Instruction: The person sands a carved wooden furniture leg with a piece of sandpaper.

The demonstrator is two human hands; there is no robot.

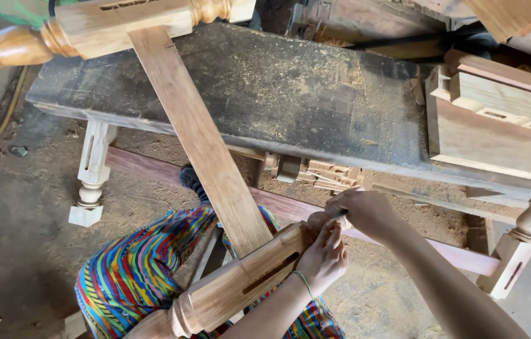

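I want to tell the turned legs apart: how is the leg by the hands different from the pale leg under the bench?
The leg by the hands is brown and lies tilted, joined to a flat board. The pale leg is whitish, stands upright on the floor and is touched by no hand. The left hand and right hand are at the brown one's end. Both have turned rings and slots.

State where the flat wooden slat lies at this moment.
In the head view the flat wooden slat runs diagonally left of centre, across the dusty workbench, joining two turned legs; both hands work at its lower end.

Single head view, steeply downward, close over a dusty workbench [290,94].
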